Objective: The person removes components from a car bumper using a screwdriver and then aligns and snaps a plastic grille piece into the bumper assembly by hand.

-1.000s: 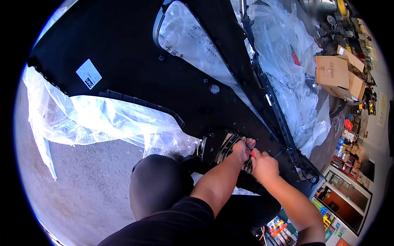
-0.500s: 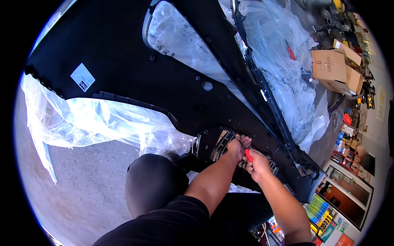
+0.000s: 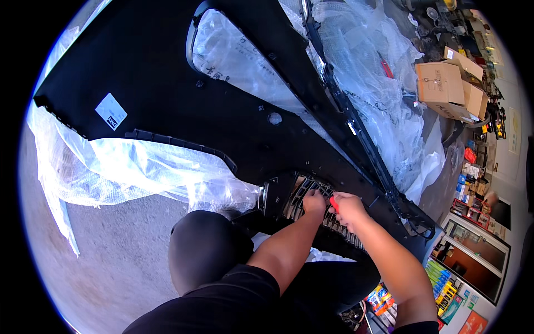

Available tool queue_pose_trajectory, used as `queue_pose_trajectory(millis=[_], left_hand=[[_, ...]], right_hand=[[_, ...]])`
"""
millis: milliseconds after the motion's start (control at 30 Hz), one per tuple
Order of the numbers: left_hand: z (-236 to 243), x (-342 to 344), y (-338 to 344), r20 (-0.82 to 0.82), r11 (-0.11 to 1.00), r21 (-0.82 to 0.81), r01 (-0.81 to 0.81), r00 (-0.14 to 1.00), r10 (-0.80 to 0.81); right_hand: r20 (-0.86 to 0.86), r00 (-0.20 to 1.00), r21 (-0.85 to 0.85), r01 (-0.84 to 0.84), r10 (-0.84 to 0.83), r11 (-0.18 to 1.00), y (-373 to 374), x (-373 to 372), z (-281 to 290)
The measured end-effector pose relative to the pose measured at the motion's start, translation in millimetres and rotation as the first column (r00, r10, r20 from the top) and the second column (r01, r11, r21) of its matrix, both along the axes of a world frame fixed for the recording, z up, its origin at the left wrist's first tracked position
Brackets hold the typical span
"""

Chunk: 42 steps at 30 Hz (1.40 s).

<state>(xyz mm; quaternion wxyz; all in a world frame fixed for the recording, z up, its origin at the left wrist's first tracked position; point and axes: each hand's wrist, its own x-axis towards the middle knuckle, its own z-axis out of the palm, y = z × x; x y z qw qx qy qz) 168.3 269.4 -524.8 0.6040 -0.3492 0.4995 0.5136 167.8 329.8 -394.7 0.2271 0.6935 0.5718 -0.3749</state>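
A large black plastic bumper-like panel (image 3: 111, 67) lies across the view, with a white label (image 3: 111, 112) and a triangular opening. In its lower part is a slatted grille (image 3: 296, 200). My left hand (image 3: 315, 203) is at the grille with its fingers curled against the slats; what they grip is hidden. Just to its right, my right hand (image 3: 350, 212) is closed around a red-handled tool (image 3: 334, 204), whose far end I cannot make out.
Crumpled translucent plastic wrap (image 3: 139, 167) lies beneath the panel on grey floor (image 3: 111, 245), with more at right (image 3: 367, 83), where a red object (image 3: 386, 68) rests. Cardboard boxes (image 3: 442, 89), cluttered goods and a framed doorway (image 3: 467, 256) are farther right. My bent knee (image 3: 206, 247) is below.
My left hand's raised, spread fingertips have curled down onto the grille. My right hand and red tool have shifted slightly up and left in view, as has the whole scene.
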Motion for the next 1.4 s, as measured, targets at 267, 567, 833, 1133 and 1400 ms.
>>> queue_pose_trajectory(millis=[267, 567, 833, 1133, 1400], left_hand=[[-16, 18, -27, -0.636, 0.847, -0.353, 0.397, 0.562, -0.529], [-24, 17, 14, -0.57, 0.713, -0.368, 0.597, 0.461, -0.68], [-32, 17, 16, -0.559, 0.762, -0.33, 0.557, 0.536, -0.633], [-80, 0, 14, -0.575, 0.708, -0.112, 0.697, 0.536, -0.619], [-70, 18, 2, -0.706, 0.785, -0.116, 0.609, 0.505, -0.497]], right_hand=[[0.311, 0.542, 0.038, -0.828, 0.781, 0.559, -18, -53, 36], [0.317, 0.525, -0.102, -0.809, 0.79, 0.579, -12, -54, 36], [0.266, 0.586, -0.057, -0.783, 0.765, 0.619, 1, -56, 43], [0.097, 0.855, -0.012, -0.511, 0.509, 0.86, 20, -19, 20], [0.244, 0.586, 0.012, -0.799, 0.773, 0.601, 1, -33, 43]])
